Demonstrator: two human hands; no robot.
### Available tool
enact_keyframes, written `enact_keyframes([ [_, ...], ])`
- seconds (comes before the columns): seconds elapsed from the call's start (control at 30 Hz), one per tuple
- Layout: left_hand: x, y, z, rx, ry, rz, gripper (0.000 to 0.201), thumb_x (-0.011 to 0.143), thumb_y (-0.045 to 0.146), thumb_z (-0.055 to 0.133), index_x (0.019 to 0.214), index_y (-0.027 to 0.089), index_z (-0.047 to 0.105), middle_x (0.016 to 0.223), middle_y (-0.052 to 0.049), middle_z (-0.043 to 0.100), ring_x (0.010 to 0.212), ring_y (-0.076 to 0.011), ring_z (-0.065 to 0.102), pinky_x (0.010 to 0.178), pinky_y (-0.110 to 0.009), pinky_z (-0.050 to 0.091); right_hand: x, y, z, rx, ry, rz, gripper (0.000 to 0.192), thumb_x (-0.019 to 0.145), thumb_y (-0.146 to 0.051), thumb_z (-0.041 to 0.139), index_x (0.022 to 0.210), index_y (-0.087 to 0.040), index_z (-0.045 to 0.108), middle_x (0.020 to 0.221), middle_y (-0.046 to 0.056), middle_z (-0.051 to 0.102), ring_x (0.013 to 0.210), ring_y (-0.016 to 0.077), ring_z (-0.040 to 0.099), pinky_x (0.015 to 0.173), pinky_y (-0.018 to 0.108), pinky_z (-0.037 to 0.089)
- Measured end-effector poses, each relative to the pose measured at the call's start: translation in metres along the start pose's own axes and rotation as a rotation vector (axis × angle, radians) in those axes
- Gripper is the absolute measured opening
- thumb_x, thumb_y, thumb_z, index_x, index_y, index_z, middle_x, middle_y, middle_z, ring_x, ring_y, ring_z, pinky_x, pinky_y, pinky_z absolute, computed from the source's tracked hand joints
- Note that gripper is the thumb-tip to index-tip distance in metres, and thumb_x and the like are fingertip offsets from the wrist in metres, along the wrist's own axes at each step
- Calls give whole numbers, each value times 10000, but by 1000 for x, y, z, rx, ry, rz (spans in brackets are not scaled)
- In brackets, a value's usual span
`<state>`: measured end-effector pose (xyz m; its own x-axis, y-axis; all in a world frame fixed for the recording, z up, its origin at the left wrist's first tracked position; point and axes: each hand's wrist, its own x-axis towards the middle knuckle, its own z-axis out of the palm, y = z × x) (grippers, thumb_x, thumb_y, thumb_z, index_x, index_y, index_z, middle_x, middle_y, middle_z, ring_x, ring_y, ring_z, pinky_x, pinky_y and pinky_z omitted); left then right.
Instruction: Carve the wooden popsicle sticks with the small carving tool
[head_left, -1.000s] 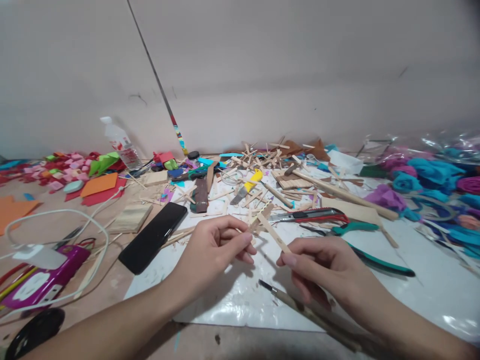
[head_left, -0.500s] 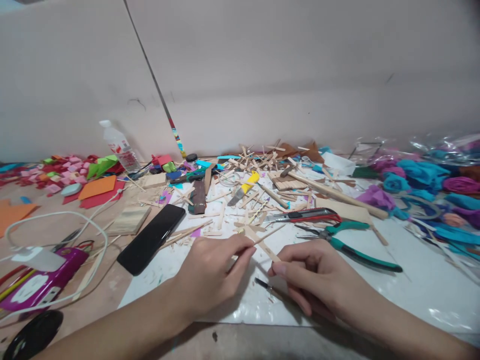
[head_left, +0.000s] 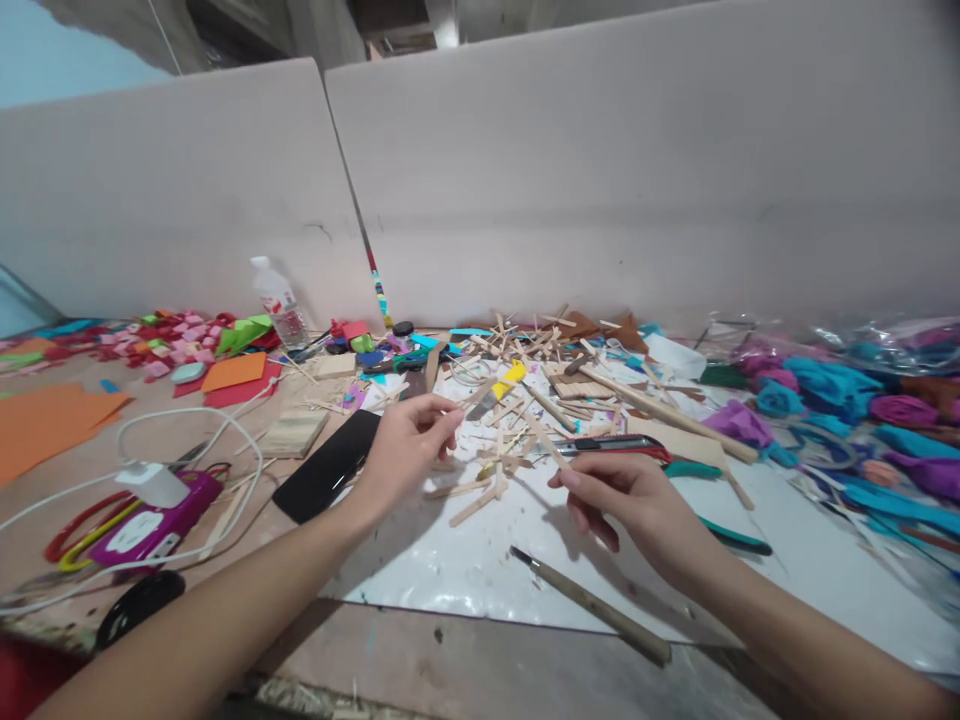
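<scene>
My left hand [head_left: 409, 442] hovers over the near edge of a pile of wooden sticks [head_left: 525, 370], thumb and forefinger pinched together; whether anything is between them is unclear. My right hand [head_left: 630, 495] pinches the lower end of a flat wooden stick [head_left: 550, 447] that angles up and to the left. A few loose sticks [head_left: 476, 495] lie on the white plastic sheet [head_left: 480, 570] between my hands. A black phone [head_left: 326, 465] lies just left of my left hand.
A wooden-handled tool [head_left: 592, 605] lies in front of me. A red utility knife [head_left: 619, 445] and green pliers [head_left: 731, 538] sit behind my right hand. Crepe flowers [head_left: 825, 385] fill the right. At left are a pink power bank [head_left: 150, 528], white cable, water bottle [head_left: 277, 300] and orange paper [head_left: 52, 415].
The view has tilted up and shifted. My left hand left the right hand's stick and rose toward the pile. My right hand lifted with its stick still in it.
</scene>
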<state>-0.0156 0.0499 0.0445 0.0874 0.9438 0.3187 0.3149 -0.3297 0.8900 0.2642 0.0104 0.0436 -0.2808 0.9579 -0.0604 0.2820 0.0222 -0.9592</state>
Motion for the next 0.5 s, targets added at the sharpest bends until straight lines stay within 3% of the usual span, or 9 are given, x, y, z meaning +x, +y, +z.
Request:
enact_keyframes([
  [0.23, -2, -7, 3, 27, -25, 19, 234, 983, 366, 687, 853, 173, 709, 798, -18, 697, 727, -156, 616, 653, -256, 482, 11, 8, -4, -109, 66, -18, 580, 942, -664, 761, 636, -180, 666, 553, 16, 618, 492, 119, 463, 511, 291, 314],
  [0.5, 4, -16, 1, 95, -59, -40, 276, 1071, 383, 701, 922, 152, 681, 882, -6, 679, 788, -157, 648, 775, -325, 573, 24, 23, -13, -3, 309, -8, 498, 874, -642, 839, 800, -157, 754, 716, 65, 728, 504, 111, 480, 487, 287, 380],
])
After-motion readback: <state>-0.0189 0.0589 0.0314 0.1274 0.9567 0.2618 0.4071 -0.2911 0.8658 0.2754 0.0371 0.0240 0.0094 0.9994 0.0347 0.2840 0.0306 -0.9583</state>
